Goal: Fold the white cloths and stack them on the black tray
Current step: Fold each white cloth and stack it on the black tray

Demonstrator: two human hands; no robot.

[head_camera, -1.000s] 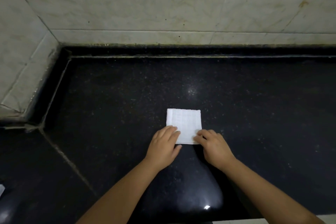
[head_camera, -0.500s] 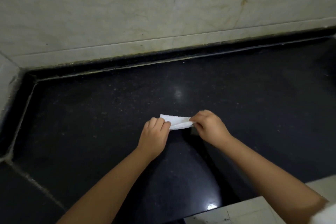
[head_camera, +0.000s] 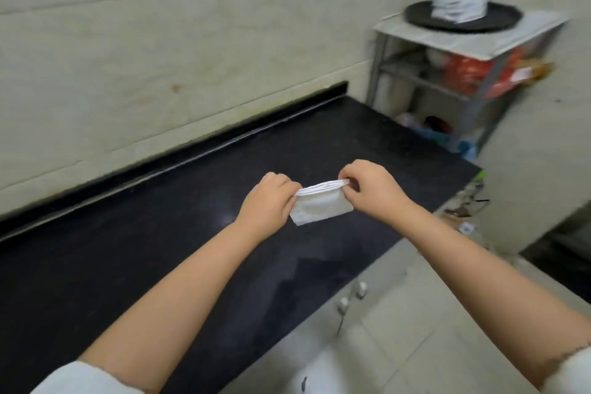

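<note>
Black counter (head_camera: pixel 160 249) | folded cloth (head_camera: pixel 321 206) above it | left hand (head_camera: pixel 267 201), right hand (head_camera: pixel 372 190) pinching its ends

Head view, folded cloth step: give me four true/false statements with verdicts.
1. Both hands pinch the folded white cloth. True: left hand and right hand each hold an end.
2. The cloth lies flat on the black countertop. False: it is held up above it.
3. The black tray already carries a stack of white cloths. True.
4. The tray sits on the countertop. False: it sits on a metal rack beyond the counter's end.
</note>
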